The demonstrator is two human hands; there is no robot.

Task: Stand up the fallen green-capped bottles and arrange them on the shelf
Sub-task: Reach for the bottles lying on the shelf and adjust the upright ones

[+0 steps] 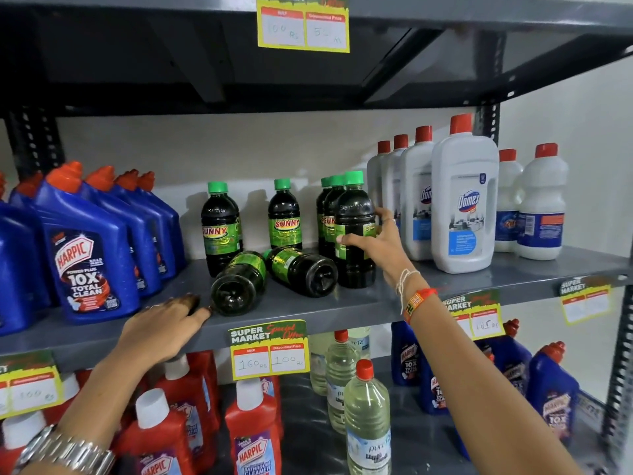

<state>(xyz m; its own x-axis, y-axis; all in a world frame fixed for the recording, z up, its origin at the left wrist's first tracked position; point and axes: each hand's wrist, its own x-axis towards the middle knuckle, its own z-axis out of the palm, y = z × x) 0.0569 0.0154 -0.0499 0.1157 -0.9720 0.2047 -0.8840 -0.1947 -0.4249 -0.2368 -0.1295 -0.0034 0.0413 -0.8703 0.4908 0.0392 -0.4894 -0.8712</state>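
The right hand (373, 240) is wrapped around an upright green-capped bottle (354, 231) standing at the front of a short row of like bottles, toward the right of the middle shelf (394, 303), just beside the white bottles (464, 200). This looks like the placing step: one bottle is being settled into line. The left hand (164, 329) lies flat and loose on the shelf's front edge, holding nothing, fingertips just short of a fallen bottle (239, 284). A second fallen bottle (301, 270) lies beside it, both with bases toward the front edge and caps pointing back. Two more stand upright behind them. All hold dark liquid, nearly full, caps on. Next, I judge, the nearer fallen bottle must be gripped around its body, tipped upright and set in line; being round, it may roll toward the edge.
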